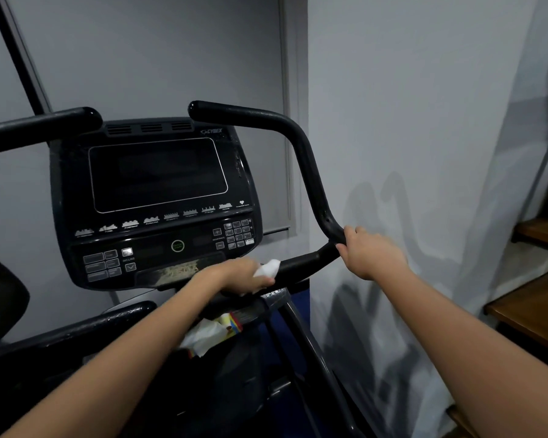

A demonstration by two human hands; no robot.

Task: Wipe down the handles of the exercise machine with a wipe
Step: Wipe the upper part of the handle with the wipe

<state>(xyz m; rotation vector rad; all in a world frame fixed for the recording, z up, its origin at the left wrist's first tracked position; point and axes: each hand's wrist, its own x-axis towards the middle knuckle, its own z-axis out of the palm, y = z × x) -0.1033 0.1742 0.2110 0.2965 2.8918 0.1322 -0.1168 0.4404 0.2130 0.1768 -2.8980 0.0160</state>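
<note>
"CYBEX" on the console (pixel 159 197), upper right corner

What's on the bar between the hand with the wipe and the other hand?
Head view: between the left hand, holding the wipe, and the right hand, gripping the bend, lies only bare black handle.

The left hand (pixel 238 275) is holding a white wipe (pixel 268 268) around the black handle (pixel 301 263) of the exercise machine (pixel 159 197). The right hand (pixel 369 252) is gripping the same handle at its bend, beside a grey wall (pixel 424 105). A crumpled white wrapper (pixel 208 338) is lying below.
</note>
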